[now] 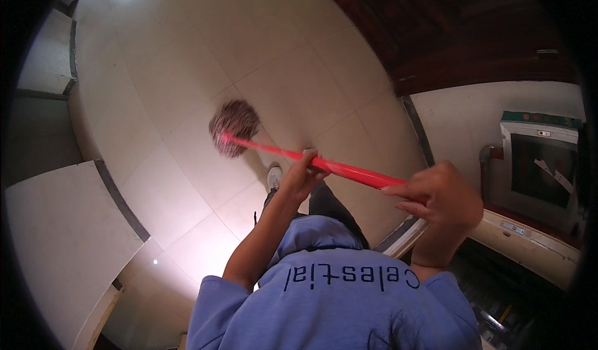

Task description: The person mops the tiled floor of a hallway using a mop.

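Note:
A mop with a red handle (355,172) slants across the view, and its grey-brown string head (235,126) rests on the tiled floor (280,69), slightly blurred. My left hand (303,172) grips the middle part of the handle. Around the handle's upper end, at the right, my right hand (437,196) is closed. One light-coloured shoe (274,177) stands on the tiles below the mop head, near the handle. The other foot is hidden or cannot be made out.
A dark red-brown wooden door (448,27) stands at the upper right. Beside it are a pipe (486,172) and a framed glass panel (542,168) at the wall. White wall sections (70,219) with dark skirting (122,200) border the floor at the left.

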Action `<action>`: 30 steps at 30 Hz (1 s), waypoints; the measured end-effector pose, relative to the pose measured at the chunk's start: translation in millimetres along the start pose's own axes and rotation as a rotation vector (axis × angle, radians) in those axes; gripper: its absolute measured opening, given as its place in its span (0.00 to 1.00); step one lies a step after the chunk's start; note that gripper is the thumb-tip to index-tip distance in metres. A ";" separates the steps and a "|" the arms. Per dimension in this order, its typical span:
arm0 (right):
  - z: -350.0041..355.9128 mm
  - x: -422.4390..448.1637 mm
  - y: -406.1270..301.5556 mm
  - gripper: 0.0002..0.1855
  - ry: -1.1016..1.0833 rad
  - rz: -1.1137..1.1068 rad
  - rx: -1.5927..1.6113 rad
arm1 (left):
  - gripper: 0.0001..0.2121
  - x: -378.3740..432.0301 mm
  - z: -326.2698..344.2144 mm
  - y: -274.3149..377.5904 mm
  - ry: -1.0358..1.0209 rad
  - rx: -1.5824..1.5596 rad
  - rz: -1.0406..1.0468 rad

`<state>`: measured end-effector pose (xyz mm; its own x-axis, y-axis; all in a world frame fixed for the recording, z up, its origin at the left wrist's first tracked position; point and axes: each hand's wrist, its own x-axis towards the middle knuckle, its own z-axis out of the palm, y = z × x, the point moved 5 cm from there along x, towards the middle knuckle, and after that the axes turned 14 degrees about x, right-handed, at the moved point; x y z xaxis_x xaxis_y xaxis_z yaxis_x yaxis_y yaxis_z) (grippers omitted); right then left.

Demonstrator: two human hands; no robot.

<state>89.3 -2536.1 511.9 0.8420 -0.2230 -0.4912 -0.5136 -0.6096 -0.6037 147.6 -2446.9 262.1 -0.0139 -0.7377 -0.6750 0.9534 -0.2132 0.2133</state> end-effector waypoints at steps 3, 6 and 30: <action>17.0 34.4 21.3 0.15 -0.186 -0.055 0.045 | 0.07 -7.7 -52.7 -19.2 0.111 -0.045 0.016; 68.1 76.4 46.9 0.13 -0.315 -0.154 0.175 | 0.08 -5.5 -142.0 -51.8 0.308 -0.120 -0.030; -171.3 -100.5 251.5 0.09 0.618 0.632 0.180 | 0.08 255.5 255.2 -82.5 -0.479 0.766 -0.003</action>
<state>-96.3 -2797.4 516.9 0.3056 -0.8769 -0.3711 -0.8852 -0.1181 -0.4500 -11.5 -2781.2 252.3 -0.3038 -0.8877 -0.3461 0.4937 -0.4573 0.7397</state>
